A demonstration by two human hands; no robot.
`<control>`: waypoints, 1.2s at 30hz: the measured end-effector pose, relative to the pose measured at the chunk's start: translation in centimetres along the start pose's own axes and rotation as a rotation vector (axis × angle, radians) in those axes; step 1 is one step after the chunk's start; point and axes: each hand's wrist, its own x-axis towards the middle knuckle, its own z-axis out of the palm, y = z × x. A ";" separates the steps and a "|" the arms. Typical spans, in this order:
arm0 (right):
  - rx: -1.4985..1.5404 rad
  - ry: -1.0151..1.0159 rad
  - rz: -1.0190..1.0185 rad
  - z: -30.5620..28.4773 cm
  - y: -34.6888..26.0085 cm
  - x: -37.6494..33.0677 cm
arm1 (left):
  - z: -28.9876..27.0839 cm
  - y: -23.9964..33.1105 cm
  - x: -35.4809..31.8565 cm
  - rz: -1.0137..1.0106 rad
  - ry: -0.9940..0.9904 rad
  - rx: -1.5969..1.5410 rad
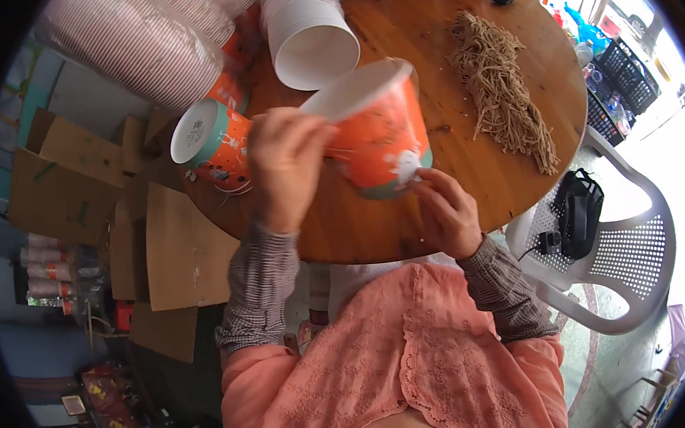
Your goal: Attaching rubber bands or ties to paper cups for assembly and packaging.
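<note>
An orange paper bucket with a white inside and teal bottom band is held tilted over the table's near part, slightly blurred. With thumb and fingers, my right hand grips it low on the right side. My left hand is closed at its left side and smeared by motion. A thin pale line shows on the bucket near those fingers; what they pinch is unclear. Left of that hand, a similar orange bucket lies on its side, its white base turned toward me.
The round wooden table carries a bundle of tan cords, a nested stack of white buckets and plastic-wrapped bucket stacks. Cardboard boxes stand left. At right, a grey plastic chair holds a black bag.
</note>
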 end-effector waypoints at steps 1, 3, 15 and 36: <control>-0.009 0.024 -0.006 0.0 0.2 -0.1 | -1.6 -1.8 -0.4 -0.084 0.065 -0.084; 0.023 0.018 0.059 0.1 0.7 -0.9 | -4.8 -5.2 -1.4 -0.470 0.136 -0.226; 0.056 0.043 0.039 0.6 1.5 0.0 | -12.9 -27.1 -13.3 -1.291 0.504 -1.162; 0.123 0.089 0.392 5.4 13.9 9.1 | -4.2 -24.6 -16.7 -0.679 0.137 -0.240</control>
